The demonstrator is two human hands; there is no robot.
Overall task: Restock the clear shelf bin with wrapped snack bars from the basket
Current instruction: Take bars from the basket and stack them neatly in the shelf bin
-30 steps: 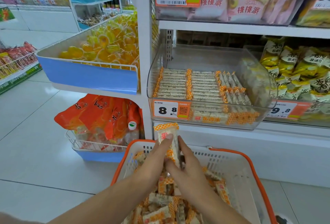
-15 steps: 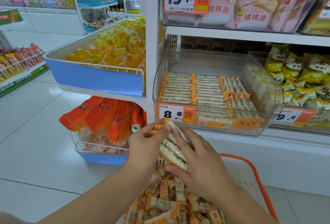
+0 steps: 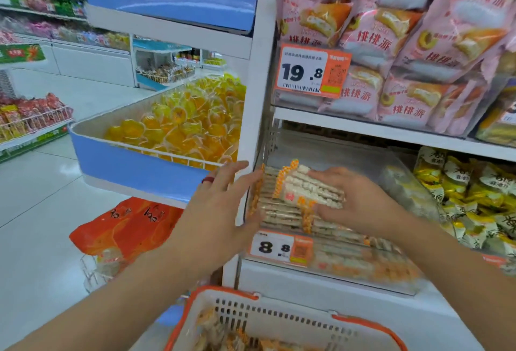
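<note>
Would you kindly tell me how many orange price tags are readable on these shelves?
2: the 19.8 tag on the upper bin holding pink bags, and the 8.8 tag on the clear bin's front. Others may be hidden.

Up top, an orange-and-white price tag (image 3: 312, 71) on the front of the upper shelf bin reads "19.8", with a QR code and a barcode strip on it. Behind it, the pink bags (image 3: 382, 34) carry big red "桃桃派". Down on the clear shelf bin (image 3: 413, 280), the front price label (image 3: 280, 247) shows "8.8" beside another QR code. The yellow packets (image 3: 472, 183) at right carry dark characters, too blurred to read; small print on both tags, likewise.
</note>
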